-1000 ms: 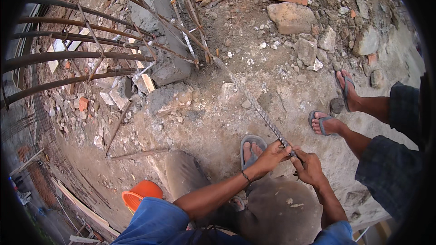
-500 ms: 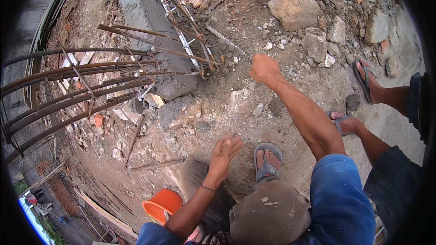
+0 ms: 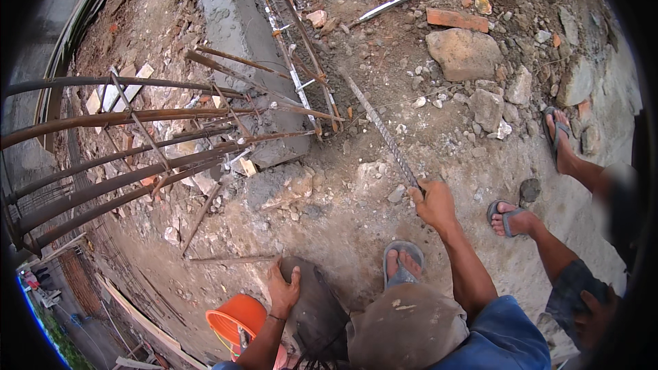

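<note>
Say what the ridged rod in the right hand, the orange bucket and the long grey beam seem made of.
The ridged rod in the right hand is probably steel: dull grey with spiral ridges. The orange bucket looks like plastic, smooth and evenly coloured. The grey beam seems to be concrete or mortar-coated, its face matte and rough; I cannot tell which.

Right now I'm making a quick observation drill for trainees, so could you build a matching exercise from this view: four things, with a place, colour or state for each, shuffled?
Column one:
1. Right hand
2. Left hand
3. Bucket
4. Concrete beam

Column two:
A. Grey
B. At the left knee
C. Gripping the spiral rod
D. Orange

Pairs: 1-C, 2-B, 3-D, 4-A
</note>
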A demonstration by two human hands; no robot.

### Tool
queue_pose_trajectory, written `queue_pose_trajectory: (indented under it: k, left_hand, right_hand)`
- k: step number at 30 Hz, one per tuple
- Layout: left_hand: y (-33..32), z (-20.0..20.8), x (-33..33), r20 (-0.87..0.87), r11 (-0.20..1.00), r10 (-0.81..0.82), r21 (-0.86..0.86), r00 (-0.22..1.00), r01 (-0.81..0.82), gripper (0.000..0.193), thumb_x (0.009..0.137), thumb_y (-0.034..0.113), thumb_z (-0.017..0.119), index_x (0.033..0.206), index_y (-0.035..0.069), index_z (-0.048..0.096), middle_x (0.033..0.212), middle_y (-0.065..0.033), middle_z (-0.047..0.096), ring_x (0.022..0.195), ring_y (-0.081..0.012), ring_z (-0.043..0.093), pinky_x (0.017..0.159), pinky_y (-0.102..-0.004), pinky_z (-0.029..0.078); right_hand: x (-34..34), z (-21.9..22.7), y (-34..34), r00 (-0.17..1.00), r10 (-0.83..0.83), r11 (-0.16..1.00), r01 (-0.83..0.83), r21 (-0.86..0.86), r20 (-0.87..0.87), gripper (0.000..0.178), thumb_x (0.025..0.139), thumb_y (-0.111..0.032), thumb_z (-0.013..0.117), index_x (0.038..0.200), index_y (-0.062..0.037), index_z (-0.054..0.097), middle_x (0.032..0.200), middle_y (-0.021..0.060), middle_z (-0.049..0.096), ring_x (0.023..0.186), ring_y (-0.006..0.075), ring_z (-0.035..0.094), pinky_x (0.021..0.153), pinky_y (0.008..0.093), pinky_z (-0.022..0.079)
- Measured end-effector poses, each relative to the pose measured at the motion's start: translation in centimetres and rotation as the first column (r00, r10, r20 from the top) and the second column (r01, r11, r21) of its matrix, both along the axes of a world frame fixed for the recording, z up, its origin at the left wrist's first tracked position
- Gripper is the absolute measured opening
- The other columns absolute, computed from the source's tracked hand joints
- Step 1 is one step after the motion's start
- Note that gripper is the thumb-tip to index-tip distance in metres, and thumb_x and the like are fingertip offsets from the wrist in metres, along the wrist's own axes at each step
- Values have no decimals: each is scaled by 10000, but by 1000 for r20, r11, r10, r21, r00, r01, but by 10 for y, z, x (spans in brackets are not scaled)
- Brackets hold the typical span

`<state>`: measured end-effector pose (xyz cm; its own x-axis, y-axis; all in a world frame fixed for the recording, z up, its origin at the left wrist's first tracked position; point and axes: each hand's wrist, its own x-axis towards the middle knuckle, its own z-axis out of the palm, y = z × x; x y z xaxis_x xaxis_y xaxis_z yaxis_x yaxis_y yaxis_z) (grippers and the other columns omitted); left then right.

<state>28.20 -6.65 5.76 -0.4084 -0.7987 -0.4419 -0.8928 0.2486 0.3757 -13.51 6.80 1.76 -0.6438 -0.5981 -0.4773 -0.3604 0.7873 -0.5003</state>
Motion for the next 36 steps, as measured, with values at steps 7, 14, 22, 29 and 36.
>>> queue_pose_trajectory:
  k: [7,14,22,29,36]
  left_hand:
    - [4,-6,-16,-44,993,103,64,994,-100,623,942,324,665,1387,-69,473,1318,-303,587,1259,-451,551,1088,-488,422]
    - [-5,-10,9,17,998,48,34,999,-49,601,948,357,652,1358,-54,501,1310,-284,583,1261,-446,522,1092,-493,404]
    - [5,-18,18,33,1000,-17,12,999,17,569,934,373,652,1318,-34,550,1330,-265,580,1309,-424,488,1130,-505,349]
    - [3,-14,14,24,996,-75,-41,997,76,505,919,360,661,1254,-12,591,1346,-225,589,1312,-403,493,1133,-507,340]
    - [6,-16,15,-8,996,-85,-33,996,85,466,917,330,662,1245,5,603,1356,-219,592,1326,-398,485,1136,-501,342]
  right_hand:
    - [-68,-44,-94,981,-175,983,178,-40,81,253,887,-226,724,949,18,746,794,241,715,713,367,703,696,463,547]
    - [-64,-23,-96,-186,-287,486,817,310,940,174,977,-198,678,979,-25,699,721,40,621,540,114,494,521,314,419]
    - [-36,30,17,333,-613,607,779,157,717,221,939,-190,717,1075,-29,652,747,59,638,588,134,517,602,349,468]
    - [-99,45,-5,418,-470,602,796,-64,777,242,932,-180,711,1071,18,703,792,138,695,657,257,651,670,422,528]
    - [-98,179,-74,934,18,966,-108,-235,-358,242,848,-167,714,885,70,752,720,230,693,620,263,666,667,383,526]
